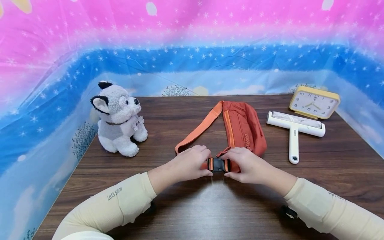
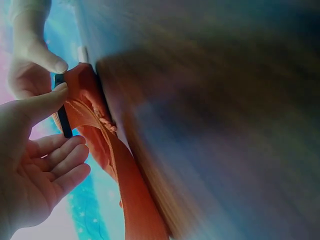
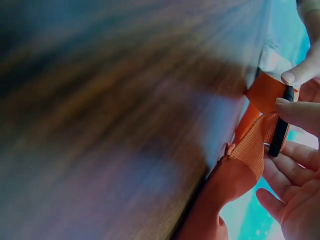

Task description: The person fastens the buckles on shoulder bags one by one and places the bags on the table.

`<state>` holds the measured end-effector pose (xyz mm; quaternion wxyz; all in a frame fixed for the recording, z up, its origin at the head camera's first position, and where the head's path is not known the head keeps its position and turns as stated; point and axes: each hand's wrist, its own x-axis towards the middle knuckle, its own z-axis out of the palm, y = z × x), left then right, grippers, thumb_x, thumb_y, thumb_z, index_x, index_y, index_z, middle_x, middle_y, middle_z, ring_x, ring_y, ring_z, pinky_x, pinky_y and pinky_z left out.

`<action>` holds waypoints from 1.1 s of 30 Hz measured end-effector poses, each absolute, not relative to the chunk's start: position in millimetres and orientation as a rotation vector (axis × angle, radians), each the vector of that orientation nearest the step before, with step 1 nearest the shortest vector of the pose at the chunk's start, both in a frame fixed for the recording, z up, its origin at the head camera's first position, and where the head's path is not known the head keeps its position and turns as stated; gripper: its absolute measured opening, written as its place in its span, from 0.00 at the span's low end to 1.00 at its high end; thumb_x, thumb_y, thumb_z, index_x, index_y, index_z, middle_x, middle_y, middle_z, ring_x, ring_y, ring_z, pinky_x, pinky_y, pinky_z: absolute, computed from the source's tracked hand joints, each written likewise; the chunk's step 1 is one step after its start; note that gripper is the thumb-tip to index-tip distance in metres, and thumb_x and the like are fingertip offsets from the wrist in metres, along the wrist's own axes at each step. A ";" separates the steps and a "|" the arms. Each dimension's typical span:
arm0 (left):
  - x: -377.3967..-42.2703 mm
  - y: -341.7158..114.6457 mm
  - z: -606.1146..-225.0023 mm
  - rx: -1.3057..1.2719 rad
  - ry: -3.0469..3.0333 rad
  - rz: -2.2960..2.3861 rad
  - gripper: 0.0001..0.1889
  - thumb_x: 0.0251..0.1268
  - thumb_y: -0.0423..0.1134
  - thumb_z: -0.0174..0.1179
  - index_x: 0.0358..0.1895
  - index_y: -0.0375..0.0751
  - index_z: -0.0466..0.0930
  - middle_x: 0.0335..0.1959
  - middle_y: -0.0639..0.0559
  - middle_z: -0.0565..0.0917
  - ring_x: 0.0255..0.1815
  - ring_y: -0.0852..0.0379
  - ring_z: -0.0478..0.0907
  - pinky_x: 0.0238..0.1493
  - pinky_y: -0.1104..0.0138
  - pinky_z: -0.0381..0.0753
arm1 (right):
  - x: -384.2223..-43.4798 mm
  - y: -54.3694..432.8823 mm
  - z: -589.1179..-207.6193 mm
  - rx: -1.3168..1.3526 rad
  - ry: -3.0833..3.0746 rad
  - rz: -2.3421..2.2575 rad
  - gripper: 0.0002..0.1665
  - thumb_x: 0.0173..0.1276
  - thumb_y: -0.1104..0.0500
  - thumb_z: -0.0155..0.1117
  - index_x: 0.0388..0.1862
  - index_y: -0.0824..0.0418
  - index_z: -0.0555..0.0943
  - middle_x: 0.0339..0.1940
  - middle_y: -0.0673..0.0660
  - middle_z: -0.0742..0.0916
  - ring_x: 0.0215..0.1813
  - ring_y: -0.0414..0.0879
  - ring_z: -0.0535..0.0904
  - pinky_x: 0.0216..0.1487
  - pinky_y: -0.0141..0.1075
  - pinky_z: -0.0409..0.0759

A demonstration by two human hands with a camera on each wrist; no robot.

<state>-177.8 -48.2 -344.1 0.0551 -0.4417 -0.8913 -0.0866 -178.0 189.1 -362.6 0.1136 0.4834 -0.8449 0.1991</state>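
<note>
A rust-red waist bag (image 1: 244,126) lies on the dark wooden table, its orange strap (image 1: 198,128) looping out to the left. At the bag's near end is a black side-release buckle (image 1: 219,165) with its two halves together. My left hand (image 1: 193,162) pinches the buckle's left end between thumb and fingers. From the other side, my right hand (image 1: 247,165) pinches its right end. In the left wrist view the buckle (image 2: 63,107) stands edge-on between thumb and fingertips. The right wrist view shows the webbing (image 3: 255,140) running from the buckle to the bag.
A plush husky dog (image 1: 121,121) sits at the table's left. To the right lie a white T-shaped squeegee-like tool (image 1: 294,133) and, behind it, a yellow-framed clock (image 1: 314,102). A patterned pink and blue cloth (image 1: 192,56) hangs around the table.
</note>
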 end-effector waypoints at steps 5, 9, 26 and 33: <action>-178.1 -47.5 -345.1 -1.354 -2.746 -0.182 0.22 0.53 0.55 0.67 0.36 0.40 0.74 0.29 0.55 0.72 0.33 0.58 0.70 0.34 0.66 0.71 | -177.1 186.3 -365.0 1.448 -2.489 0.517 0.24 0.51 0.56 0.75 0.45 0.64 0.79 0.41 0.53 0.83 0.44 0.45 0.78 0.46 0.43 0.75; -178.2 -47.7 -345.1 -1.362 -2.807 -0.148 0.21 0.53 0.54 0.67 0.37 0.41 0.74 0.30 0.55 0.73 0.34 0.57 0.71 0.36 0.66 0.72 | -176.2 184.6 -366.6 1.462 -2.511 0.486 0.24 0.52 0.54 0.74 0.45 0.63 0.79 0.40 0.53 0.83 0.44 0.44 0.78 0.46 0.42 0.75; -178.6 -38.8 -351.6 -1.398 -2.902 -0.011 0.22 0.53 0.57 0.66 0.38 0.44 0.75 0.27 0.57 0.68 0.31 0.60 0.67 0.30 0.68 0.69 | -172.0 184.7 -370.8 1.417 -2.582 0.307 0.23 0.50 0.47 0.75 0.41 0.58 0.82 0.36 0.50 0.80 0.40 0.44 0.75 0.41 0.42 0.72; -181.0 -35.3 -353.3 -1.389 -2.926 0.037 0.23 0.52 0.58 0.66 0.40 0.44 0.76 0.26 0.57 0.68 0.30 0.60 0.66 0.29 0.68 0.68 | -172.9 183.6 -368.6 1.420 -2.610 0.288 0.22 0.50 0.47 0.75 0.40 0.58 0.83 0.38 0.51 0.81 0.42 0.45 0.75 0.44 0.44 0.71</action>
